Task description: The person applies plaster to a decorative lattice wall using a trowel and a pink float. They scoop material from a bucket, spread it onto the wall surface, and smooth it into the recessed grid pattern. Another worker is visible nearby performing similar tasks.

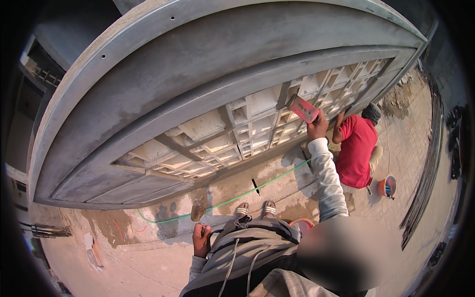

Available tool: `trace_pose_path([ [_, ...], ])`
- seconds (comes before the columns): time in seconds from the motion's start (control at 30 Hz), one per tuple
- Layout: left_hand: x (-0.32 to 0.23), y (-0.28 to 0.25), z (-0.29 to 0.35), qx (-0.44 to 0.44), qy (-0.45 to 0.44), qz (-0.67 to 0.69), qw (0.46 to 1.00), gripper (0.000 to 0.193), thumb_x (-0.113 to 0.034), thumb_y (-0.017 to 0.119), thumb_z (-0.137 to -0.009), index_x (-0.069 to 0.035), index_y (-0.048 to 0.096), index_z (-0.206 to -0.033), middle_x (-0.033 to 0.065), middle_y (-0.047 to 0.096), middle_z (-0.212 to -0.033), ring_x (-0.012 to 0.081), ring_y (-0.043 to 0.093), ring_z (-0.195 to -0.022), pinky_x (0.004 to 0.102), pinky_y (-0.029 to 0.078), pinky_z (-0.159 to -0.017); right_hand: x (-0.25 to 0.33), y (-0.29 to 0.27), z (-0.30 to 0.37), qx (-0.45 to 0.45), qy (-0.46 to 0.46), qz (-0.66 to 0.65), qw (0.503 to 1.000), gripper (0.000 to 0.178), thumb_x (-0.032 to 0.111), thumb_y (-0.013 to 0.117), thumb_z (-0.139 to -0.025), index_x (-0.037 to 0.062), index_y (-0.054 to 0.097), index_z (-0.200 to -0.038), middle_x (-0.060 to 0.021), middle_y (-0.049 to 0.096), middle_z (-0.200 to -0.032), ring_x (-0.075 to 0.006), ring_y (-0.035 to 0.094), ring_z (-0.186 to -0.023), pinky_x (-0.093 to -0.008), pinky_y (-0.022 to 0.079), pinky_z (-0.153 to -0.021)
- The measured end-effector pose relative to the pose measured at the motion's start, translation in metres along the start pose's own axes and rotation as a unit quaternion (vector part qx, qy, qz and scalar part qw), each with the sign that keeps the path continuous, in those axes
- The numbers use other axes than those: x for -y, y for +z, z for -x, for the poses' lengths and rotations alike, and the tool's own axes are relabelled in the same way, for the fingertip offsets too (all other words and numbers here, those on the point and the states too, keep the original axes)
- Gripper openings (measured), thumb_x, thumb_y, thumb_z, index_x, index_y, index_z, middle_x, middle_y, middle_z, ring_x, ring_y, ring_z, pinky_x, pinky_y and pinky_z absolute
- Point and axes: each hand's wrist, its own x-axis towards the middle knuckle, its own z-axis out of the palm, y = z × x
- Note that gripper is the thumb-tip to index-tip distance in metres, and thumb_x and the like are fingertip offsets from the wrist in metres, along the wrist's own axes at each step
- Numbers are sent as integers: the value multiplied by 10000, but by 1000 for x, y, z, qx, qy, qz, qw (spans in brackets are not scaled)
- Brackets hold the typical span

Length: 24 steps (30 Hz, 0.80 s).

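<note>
My right hand (317,126) reaches up to the grey wall's lattice and grips a flat red hand tool (304,109). The tool's far end is dark and lies against or very close to a grey strip of the lattice (251,125); its exact kind is unclear. Low on the left, my left hand (201,241) is closed around the handle of a trowel (199,208). The trowel's blade points away from me and looks coated in mortar. Most of its handle is hidden by my fingers.
A person in a red shirt (355,151) crouches at the wall on my right, beside an orange bucket (387,186) with blue items inside. A green hose (232,199) runs along the ground before my feet. Long dark rods (420,173) lie far right; another bucket (302,225) stands close by me.
</note>
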Motion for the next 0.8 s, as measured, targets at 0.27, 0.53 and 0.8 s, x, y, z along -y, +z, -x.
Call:
trace_pose_path([
  [0.27,10,-8,2,29,-29,2,999,139,-134,597,-996,-54,484,-983,-6,539,-825,57,493,-734,215,419,-689,23,-14,-22,1,-31,22,999,216,-18,721,-763,28,554,-892,-65,617,-731,-69,571,-704,-239,478,-661],
  [0.53,3,1,-3,4,16,-4,1000,167,-142,639,-970,-43,510,-934,-20,471,-757,66,421,-695,234,381,-647,47,-43,38,50,-138,-7,989,279,16,784,-772,4,655,-1019,-175,719,-1119,-269,721,-1005,-334,569,-844],
  [0.8,-21,10,-6,63,-19,-14,998,154,-131,602,-996,-48,479,-955,-8,505,-803,57,452,-725,218,386,-670,63,-66,192,84,119,-27,989,202,-17,727,-801,-27,612,-967,-179,721,-1100,-240,708,-988,-336,549,-863],
])
